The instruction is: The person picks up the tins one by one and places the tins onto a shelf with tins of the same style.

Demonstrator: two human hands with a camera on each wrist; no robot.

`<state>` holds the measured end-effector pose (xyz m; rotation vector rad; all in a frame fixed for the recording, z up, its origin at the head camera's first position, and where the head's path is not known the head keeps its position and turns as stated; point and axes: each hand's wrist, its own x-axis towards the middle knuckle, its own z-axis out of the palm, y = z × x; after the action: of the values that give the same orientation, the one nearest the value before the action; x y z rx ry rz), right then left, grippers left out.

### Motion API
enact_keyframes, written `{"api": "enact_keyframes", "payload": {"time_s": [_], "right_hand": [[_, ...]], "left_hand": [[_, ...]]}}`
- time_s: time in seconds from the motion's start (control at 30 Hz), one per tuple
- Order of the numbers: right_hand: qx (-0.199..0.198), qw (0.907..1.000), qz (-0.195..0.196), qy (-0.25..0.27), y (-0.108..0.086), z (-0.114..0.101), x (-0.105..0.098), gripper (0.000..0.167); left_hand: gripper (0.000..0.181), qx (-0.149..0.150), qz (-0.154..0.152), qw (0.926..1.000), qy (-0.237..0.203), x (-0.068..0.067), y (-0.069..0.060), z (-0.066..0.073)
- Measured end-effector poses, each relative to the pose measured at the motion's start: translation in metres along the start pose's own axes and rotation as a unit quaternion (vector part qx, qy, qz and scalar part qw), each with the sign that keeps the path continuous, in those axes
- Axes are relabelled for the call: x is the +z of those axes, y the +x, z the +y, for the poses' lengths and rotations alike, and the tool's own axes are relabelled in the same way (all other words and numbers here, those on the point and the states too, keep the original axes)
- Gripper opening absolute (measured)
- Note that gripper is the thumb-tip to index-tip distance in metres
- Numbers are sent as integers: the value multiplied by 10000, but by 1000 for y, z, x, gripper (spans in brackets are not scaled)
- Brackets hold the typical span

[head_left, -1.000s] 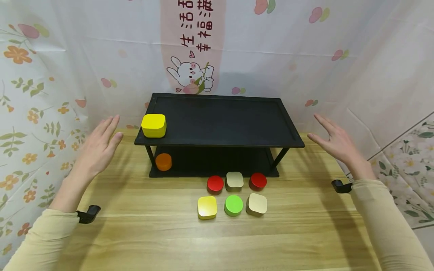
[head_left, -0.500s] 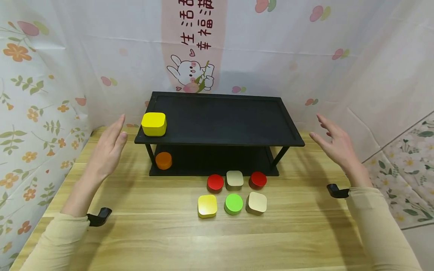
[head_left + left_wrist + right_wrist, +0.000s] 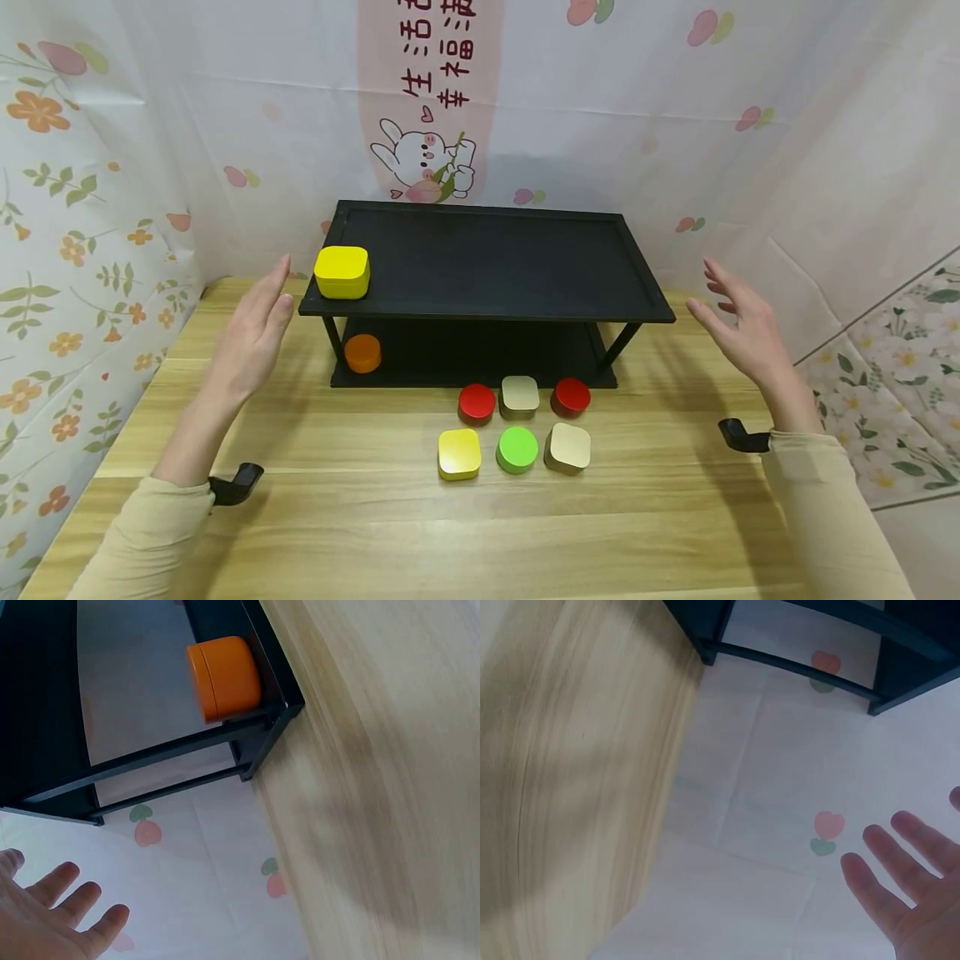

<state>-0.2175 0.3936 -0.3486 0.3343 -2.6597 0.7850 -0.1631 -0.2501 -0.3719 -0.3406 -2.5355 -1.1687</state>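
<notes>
My left hand (image 3: 251, 346) hovers left of a black two-tier shelf (image 3: 487, 262), fingers extended, holding nothing. On the shelf's other side, my right hand (image 3: 750, 333) is also raised with relaxed fingers and nothing in it. A yellow rounded-square container (image 3: 342, 272) sits on the top tier's left end, nearest my left hand. Below it, an orange round container (image 3: 229, 677) stands on the lower tier. In the left wrist view, the spread left fingers (image 3: 79, 904) are apart from the shelf; the right wrist view shows the right fingers (image 3: 900, 862) spread likewise.
In front of the shelf, two red round containers (image 3: 476, 403) flank a beige square one (image 3: 519, 397). Nearer stand a yellow square container (image 3: 459, 454), a green round one (image 3: 517, 449) and another beige square one (image 3: 567, 447). Patterned cloth (image 3: 585, 108) hangs behind the wooden table (image 3: 360, 533).
My left hand has moved right, closer to the shelf. My right hand has shifted slightly, its forearm drawing a little to the left. The containers and shelf keep their places.
</notes>
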Motion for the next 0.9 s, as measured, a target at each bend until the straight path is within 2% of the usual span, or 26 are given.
{"api": "enact_keyframes", "payload": {"time_s": [0.2,0.43,0.57,0.73,0.9], "right_hand": [[-9,9998,167,50,-6,-1,4,69],[-61,9992,385,4,-14,-4,9,68],[-159,9984,522,120,-18,-7,10,66],[-305,9966,704,313,-24,-11,12,59],[-182,9969,673,358,-33,-10,14,51]], "left_hand": [[54,-28,113,9999,-118,6,-1,2],[54,-521,45,9963,-676,11,-1,5],[55,-678,23,9926,-1002,14,0,6],[56,-797,-178,9903,-1126,16,0,7],[57,-832,-431,9869,-1313,16,1,6]]}}
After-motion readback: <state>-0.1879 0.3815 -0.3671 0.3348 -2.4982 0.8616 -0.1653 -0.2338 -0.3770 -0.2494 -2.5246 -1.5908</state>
